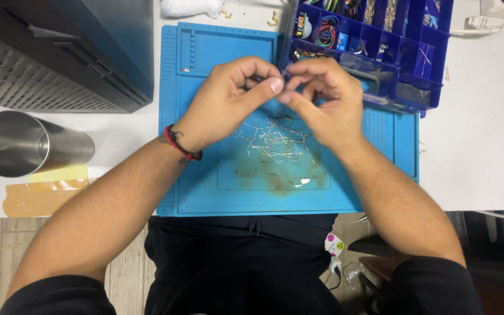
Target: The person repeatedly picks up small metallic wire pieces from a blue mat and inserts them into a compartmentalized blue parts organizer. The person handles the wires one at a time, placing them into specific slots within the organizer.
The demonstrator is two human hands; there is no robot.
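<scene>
Looking down from the head camera, a dark blue organizer box (406, 46) stands at the far right corner of a light blue mat (205, 186), partly on it. Its small compartments hold different little parts: coiled coloured wires in one, thin metal pieces in others, and some I cannot tell. On the middle of the mat lies a loose pile of thin metal wire pieces (278, 140). A shiny steel cup (21, 143) lies on its side at the left edge of the white tabletop (473, 157), its open mouth toward the camera, beside a strip of brown tape (45, 195). A big dark case (65, 52) stands at the far left.

Both hands are raised a little above the pile, fingertips meeting. The left hand (228, 99) has the fingers curled, thumb and forefinger pinched together; a red and black wristband (181, 146) is on its wrist. The right hand (325, 99) also pinches with thumb and fingers. Between the two pinches is something very thin, probably one wire piece, too small to see clearly.
</scene>
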